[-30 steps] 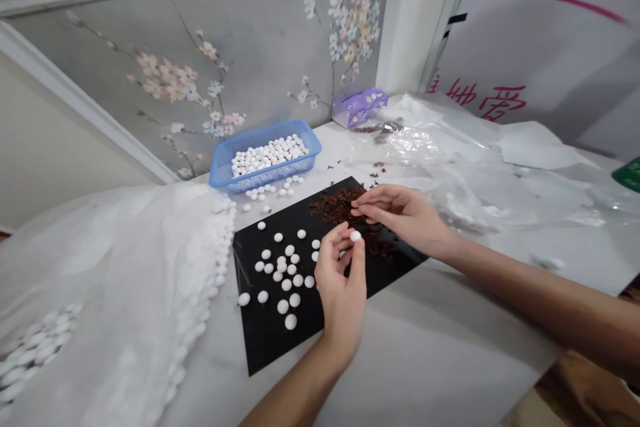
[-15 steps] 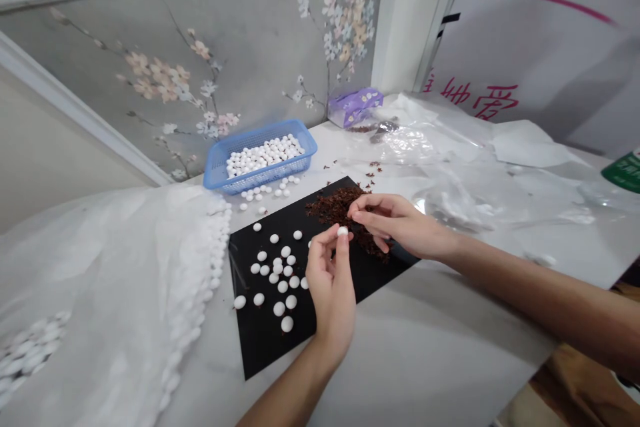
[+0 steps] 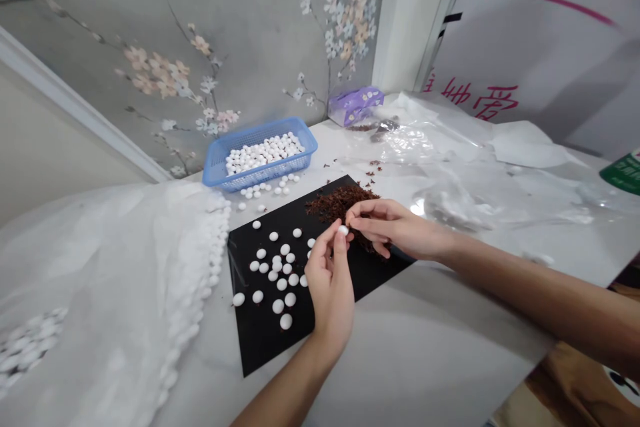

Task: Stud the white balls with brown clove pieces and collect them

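Observation:
My left hand [image 3: 331, 287] pinches a small white ball [image 3: 343, 230] between thumb and fingers, above the black mat [image 3: 273, 350]. From the right, my right hand [image 3: 400, 230] meets it, thumb and forefinger pressed together at the ball's edge; whatever they pinch is too small to make out. Under and behind the right fingers lies a heap of small dark brown pieces [image 3: 333, 203]. Several white balls [image 3: 277, 267] are scattered over the mat's left half, some with a brown bit showing at the underside.
A blue plastic basket [image 3: 214, 175] of white balls stands at the wall, more balls lying before it. At left, a clear plastic bag [image 3: 115, 280] holds white balls. Clear plastic sheeting [image 3: 480, 180] covers the table's right side, near a purple packet [image 3: 356, 105].
My right hand has shifted slightly left and down, bringing its fingertips from just above the white ball to its edge. My left hand keeps the ball in nearly the same place.

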### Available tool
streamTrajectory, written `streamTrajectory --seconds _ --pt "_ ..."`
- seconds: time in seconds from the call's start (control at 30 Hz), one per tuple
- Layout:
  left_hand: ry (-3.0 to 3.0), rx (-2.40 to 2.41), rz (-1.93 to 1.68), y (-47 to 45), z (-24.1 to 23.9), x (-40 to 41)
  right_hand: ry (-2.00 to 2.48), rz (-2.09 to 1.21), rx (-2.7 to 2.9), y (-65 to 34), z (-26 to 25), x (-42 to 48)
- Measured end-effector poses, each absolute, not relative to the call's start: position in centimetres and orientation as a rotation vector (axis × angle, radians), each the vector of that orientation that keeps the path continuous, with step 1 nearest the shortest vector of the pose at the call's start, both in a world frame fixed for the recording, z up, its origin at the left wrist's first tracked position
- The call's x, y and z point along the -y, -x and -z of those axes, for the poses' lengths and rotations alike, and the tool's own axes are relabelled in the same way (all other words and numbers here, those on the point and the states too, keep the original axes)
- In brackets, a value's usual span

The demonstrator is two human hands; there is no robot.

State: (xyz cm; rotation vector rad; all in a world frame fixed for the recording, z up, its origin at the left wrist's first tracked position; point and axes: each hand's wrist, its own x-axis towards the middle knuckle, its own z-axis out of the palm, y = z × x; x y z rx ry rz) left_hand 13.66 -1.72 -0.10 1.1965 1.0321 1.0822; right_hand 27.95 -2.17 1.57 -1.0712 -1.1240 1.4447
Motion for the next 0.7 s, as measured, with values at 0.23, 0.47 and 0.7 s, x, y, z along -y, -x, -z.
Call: streamTrajectory --seconds 0.23,0.47,0.7 --pt "-1.205 -1.036 -1.083 -13.53 0.07 1.78 1.008 -1.430 1.001 -27.46 -1.15 2.26" --pt "-1.225 -1.039 -1.102 -13.48 0.00 1.77 0.958 -1.533 0.860 -27.05 -0.93 2.35" --pt "-1.245 -1.034 -1.119 -13.46 -0.10 1.93 0.923 -1.616 0.805 -26.91 -1.00 2.52"
